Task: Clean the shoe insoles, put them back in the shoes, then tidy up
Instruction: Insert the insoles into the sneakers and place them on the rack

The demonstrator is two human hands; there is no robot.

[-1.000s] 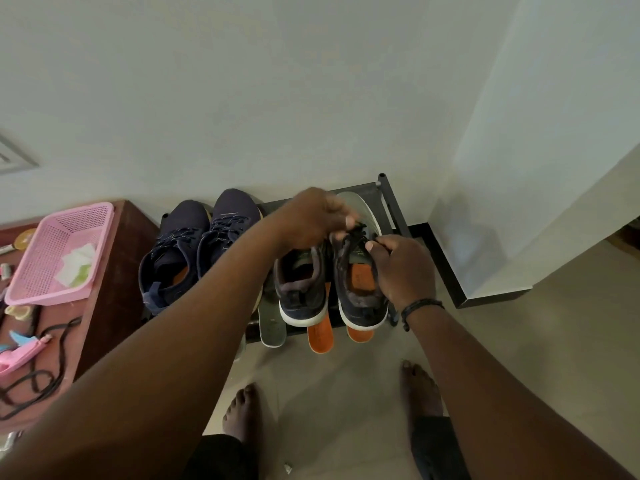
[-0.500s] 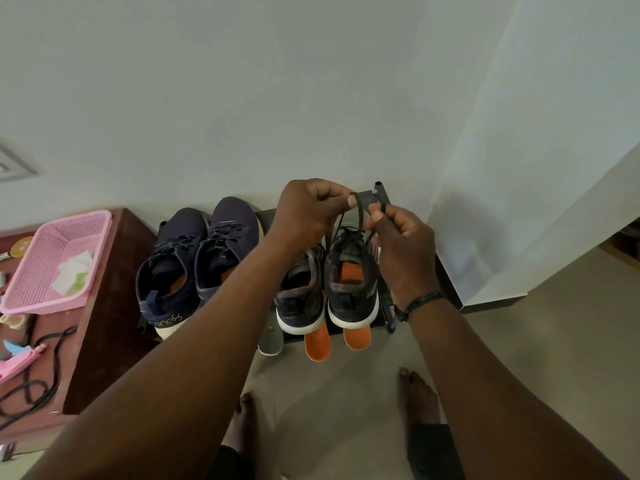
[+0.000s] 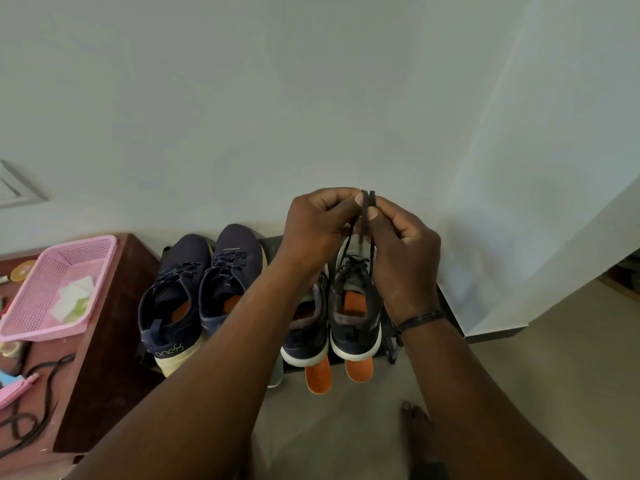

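A grey shoe [image 3: 355, 306] with a white sole and an orange insole inside stands on a black rack [image 3: 450, 310]. Its black laces [image 3: 367, 216] run up to my hands, which meet above it. My left hand [image 3: 318, 226] pinches one lace end and my right hand [image 3: 398, 251] pinches the other. A second grey shoe [image 3: 306, 327] stands just left of it, partly behind my left forearm. Two orange insoles [image 3: 318, 377] stick out under the grey pair. A navy pair of shoes [image 3: 194, 292] stands further left.
A brown table [image 3: 104, 341] at the left carries a pink basket [image 3: 41, 292] with white wipes, a pink tool and a black cord [image 3: 41, 386]. A white wall corner juts out on the right. My bare right foot [image 3: 415, 424] is on the tiled floor.
Both hands have risen from the grey shoe's tongue, pulling the laces up and taut above the shoe. The camera view has tilted up a little.
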